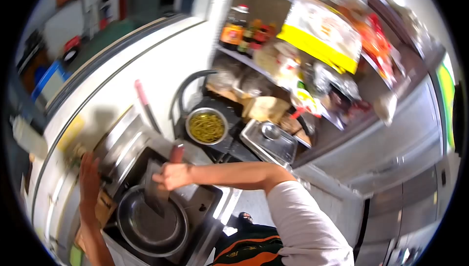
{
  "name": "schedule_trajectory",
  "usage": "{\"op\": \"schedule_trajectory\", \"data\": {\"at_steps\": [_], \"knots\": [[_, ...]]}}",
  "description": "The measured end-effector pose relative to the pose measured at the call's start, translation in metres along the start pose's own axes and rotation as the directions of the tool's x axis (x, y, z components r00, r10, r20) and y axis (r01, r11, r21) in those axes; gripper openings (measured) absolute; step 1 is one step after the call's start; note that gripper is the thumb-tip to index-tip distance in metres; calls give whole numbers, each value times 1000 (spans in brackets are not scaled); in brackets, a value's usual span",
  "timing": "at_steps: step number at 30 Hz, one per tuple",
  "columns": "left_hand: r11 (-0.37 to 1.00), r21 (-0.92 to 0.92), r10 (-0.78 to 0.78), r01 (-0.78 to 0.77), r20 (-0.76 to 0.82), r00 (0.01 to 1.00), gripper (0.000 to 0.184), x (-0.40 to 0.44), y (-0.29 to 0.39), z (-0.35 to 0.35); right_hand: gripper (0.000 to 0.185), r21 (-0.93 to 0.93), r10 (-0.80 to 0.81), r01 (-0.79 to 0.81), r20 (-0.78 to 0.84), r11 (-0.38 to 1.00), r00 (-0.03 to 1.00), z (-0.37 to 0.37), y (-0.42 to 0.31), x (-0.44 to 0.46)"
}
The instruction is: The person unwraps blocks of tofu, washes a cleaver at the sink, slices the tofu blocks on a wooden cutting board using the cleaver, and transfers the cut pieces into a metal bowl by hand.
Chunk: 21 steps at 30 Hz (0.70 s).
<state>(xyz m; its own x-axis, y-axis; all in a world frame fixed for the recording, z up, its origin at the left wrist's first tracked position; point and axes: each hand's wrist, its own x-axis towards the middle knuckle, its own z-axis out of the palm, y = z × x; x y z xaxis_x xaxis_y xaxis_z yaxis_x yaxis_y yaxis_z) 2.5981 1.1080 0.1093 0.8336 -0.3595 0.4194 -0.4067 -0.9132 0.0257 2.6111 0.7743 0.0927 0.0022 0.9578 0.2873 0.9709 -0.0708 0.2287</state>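
right hand (173, 176): I've got it curled tight on what looks like a cleaver (157, 193), blade blurry, over the metal pan (141, 229) in the sink (202, 200) | left hand (89, 180): fingers spread, nothing gripped that I can see, near the wall | bowl (207, 142) of yellow-green strips (207, 127) farther off

Broad blade (155, 190): over the pan (156, 229); blurred, outline unclear.
Left hand (89, 180): left of the pan; fingers blurred.
Bottle label (231, 34): far beyond the pan; lettering too small to read.
Dark garment (251, 249): right of the pan; cut by lower edge.
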Motion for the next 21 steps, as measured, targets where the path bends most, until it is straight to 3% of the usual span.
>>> {"op": "schedule_trajectory", "data": {"at_steps": [1, 4, 6, 7, 9, 10, 12, 13, 15, 16, 17, 19, 20, 21], "knots": [[998, 18, -53, 53, 38, 998, 36, 1, 5, -4, 11, 7, -28, 28, -31, 1000, 999, 3, -11, -4], [990, 118, -84, 79, 36, 996, 40, -7, -2, 0, 11, 26, 161, -163, 69, 986, 985, -12, -56, -20], [937, -322, -174, 138, -87, 981, 46, -14, 8, -23, 9, 21, 286, -290, 126, 957, 950, -35, -81, -36], [940, -321, -149, 111, -94, 984, 46, -22, 11, -27, 8, 115, 399, -406, 75, 907, 914, -33, -96, -48], [977, 7, -209, 214, -190, 959, 45, -50, 20, -38, 15, 257, 555, -550, 58, 795, 830, -60, -130, -77], [979, 15, -197, 204, -201, 960, 45, -62, 26, -39, 23, 424, 623, -613, 134, 666, 770, -64, -148, -96], [921, -44, -381, 388, -317, 868, 44, -91, 45, -29, 24, 623, 791, -731, 284, 278, 542, -127, -192, -135], [923, -44, -375, 383, -329, 867, 44, -108, 49, -9, 26, 677, 850, -716, 267, 169, 453, -126, -220, -164], [865, -220, -501, 451, -326, 802, 44, -143, 63, 37, 22, 786, 921, -618, 248, -10, 301, -146, -289, -232], [815, -313, -569, 487, -274, 775, 41, -156, 96, 53, 20, 794, 955, -604, 230, -72, 189, -159, -328, -268], [755, -408, -623, 513, -202, 756, 39, -165, 134, 76, 19, 760, 951, -608, 307, -228, 27, -175, -372, -304], [687, -486, -590, 540, 62, 805, 31, -210, 190, 126, 27, 820, 916, -433, 255, -375, -310, -217, -478, -363], [809, 158, -588, 566, 212, 781, 29, -220, 256, 118, 30, 764, 801, -358, 329, -537, -501, -227, -536, -394], [839, 263, -544, 476, 382, 747, 28, -239, 297, 126, 34, 731, 707, -280, 370, -622, -603, -239, -596, -425]]}}
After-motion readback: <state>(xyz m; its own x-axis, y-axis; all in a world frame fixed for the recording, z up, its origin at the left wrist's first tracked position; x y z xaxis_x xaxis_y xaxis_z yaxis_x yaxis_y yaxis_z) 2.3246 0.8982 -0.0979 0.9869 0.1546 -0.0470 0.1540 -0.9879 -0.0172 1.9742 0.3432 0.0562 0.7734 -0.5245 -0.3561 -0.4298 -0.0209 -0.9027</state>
